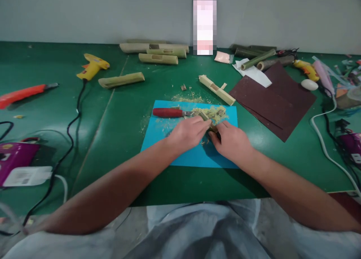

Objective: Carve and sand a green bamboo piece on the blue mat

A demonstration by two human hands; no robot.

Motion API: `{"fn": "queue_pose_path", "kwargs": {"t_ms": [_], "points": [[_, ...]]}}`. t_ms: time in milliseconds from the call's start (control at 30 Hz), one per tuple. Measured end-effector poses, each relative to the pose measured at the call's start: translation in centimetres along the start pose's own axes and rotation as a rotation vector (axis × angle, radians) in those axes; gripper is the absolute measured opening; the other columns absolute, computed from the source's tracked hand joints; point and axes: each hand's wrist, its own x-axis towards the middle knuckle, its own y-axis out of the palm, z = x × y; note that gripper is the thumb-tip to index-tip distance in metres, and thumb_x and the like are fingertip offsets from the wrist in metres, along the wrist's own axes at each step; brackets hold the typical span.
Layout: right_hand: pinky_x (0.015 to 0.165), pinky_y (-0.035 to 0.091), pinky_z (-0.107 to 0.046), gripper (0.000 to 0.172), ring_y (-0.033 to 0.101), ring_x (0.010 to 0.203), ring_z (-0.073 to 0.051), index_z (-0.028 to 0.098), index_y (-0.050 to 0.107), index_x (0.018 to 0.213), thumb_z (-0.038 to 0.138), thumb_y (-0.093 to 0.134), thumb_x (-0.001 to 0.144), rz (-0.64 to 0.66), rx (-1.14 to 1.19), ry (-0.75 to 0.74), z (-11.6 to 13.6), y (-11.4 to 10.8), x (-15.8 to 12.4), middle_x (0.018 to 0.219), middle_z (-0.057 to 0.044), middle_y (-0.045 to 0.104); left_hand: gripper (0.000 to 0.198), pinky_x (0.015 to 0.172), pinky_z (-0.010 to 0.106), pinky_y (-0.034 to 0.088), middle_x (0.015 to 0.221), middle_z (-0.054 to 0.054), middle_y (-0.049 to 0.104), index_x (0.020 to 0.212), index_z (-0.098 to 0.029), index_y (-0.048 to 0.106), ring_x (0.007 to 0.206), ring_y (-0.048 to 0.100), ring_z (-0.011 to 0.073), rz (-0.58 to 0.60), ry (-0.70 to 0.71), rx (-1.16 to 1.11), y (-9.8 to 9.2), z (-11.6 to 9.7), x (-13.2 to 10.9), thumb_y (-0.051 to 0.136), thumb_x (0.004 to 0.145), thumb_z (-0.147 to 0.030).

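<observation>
Above a blue sheet [194,159], my left hand [189,132] is closed on a short bamboo piece [205,117]. My right hand [232,138] grips the other end of the same piece, its thumb and fingers bent round it. Fingers cover most of the piece, so its full shape is hidden. Just beyond my left hand lies a red-handled tool [167,112], its metal end among the shavings. Pale bamboo shavings [218,112] are heaped behind both hands. Farther back rests a split bamboo length [217,90] with a cut-out.
Dark brown sheets [265,105] lie at the right. A yellow hot glue gun [93,67] with a trailing black cord and a red-orange cutter [25,95] are on the left. Several bamboo tubes [158,59] line the wall. A pale cable [324,138] runs down the right.
</observation>
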Motion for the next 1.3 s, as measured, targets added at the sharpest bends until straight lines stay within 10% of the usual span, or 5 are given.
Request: {"fn": "queue_pose_path", "kwargs": {"t_ms": [1300], "points": [[0.058, 0.031, -0.032, 0.030, 0.060, 0.078, -0.020, 0.017, 0.061, 0.095, 0.040, 0.043, 0.100, 0.032, -0.009, 0.018, 0.39, -0.50, -0.05, 0.094, -0.009, 0.065, 0.033, 0.070, 0.029, 0.053, 0.088, 0.009, 0.070, 0.112, -0.015, 0.070, 0.082, 0.066, 0.0186, 0.047, -0.017, 0.054, -0.72, 0.09, -0.06, 0.043, 0.103, -0.030]]}}
